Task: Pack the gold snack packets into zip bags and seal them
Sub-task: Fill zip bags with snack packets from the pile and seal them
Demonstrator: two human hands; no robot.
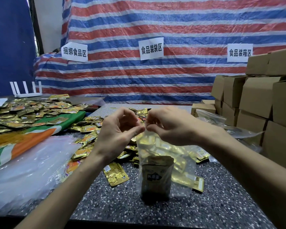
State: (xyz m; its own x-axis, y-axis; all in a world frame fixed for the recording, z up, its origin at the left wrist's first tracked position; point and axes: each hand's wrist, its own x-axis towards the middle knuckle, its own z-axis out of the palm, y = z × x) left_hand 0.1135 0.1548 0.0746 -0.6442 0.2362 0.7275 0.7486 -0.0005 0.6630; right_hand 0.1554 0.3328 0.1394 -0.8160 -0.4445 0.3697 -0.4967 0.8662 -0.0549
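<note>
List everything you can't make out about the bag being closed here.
- Head view: whether the zip bag is sealed. The left hand and right hand pinch its top and cover the strip.
- Head view: how many gold packets are inside. Hazy plastic and the dark pouch block them.
- Head view: the dark pouch's print, blurred behind the plastic.
- Head view: the cardboard boxes, cut off by the right edge.

A clear zip bag (165,164) holding gold packets hangs upright above scattered gold packets (87,144).
</note>
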